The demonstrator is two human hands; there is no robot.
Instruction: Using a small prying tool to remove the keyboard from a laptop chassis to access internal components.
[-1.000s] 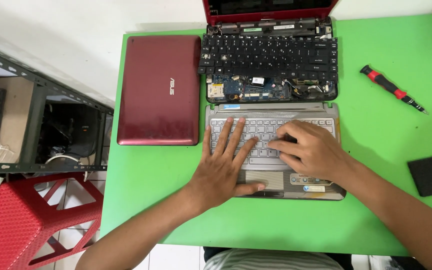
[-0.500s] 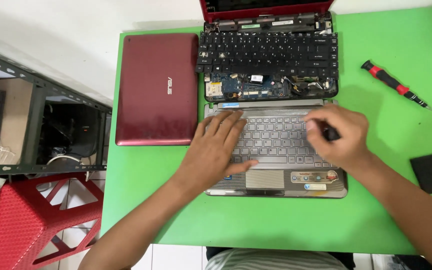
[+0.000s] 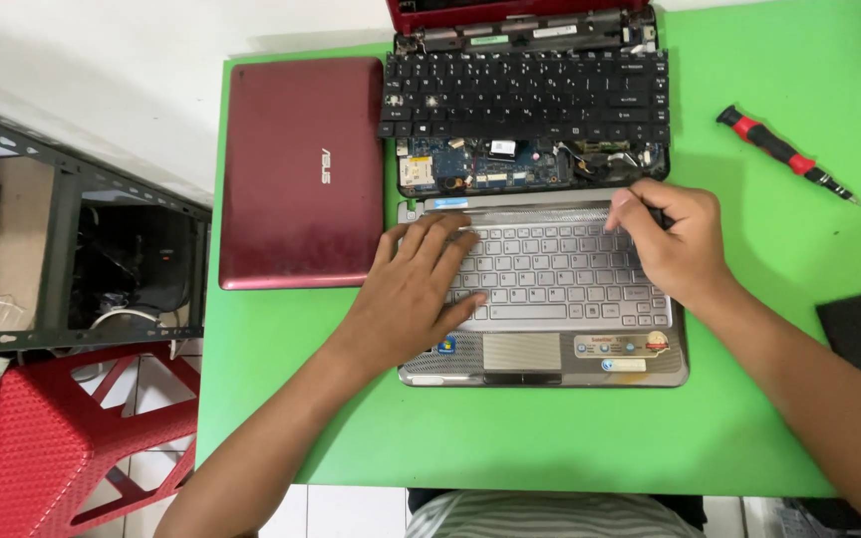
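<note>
Hands: left hand [image 3: 416, 289], right hand [image 3: 675, 239] on one silver keyboard [image 3: 560, 279].

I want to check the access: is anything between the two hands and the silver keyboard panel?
Nothing visible. The left hand lies flat on the silver keyboard panel, and the right hand presses its upper right edge. The screwdriver lies apart on the green table.

Both forearms are showing bare, with no sleeves, watch, rings or gloves on the left hand [image 3: 413, 292] or the right hand [image 3: 677, 239]. At six o'clock, a striped grey-and-white garment [image 3: 550, 513] is peeking over the table edge.
</note>
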